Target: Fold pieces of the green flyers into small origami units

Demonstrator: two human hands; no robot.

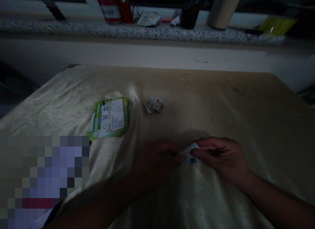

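Between my two hands is a small folded piece of printed paper (189, 153), light with coloured patches, held just over the table. My left hand (158, 160) pinches its left end between thumb and fingers. My right hand (221, 156) grips the other end, thumb on top and fingers behind. Beyond them lies a crumpled or folded printed paper piece (154, 104). To the left rests a short stack of green printed sheets or packets (110, 119). The dim light hides the finer folds and print.
A pale shiny cloth covers the table (246, 107). Behind it runs a speckled stone sill (86, 30) with a red-and-white can (109, 9), a small red bottle (126, 9), a crumpled wrapper (149, 19), a dark cup (190, 10) and a beige cylinder (226, 9). The lower left is pixelated.
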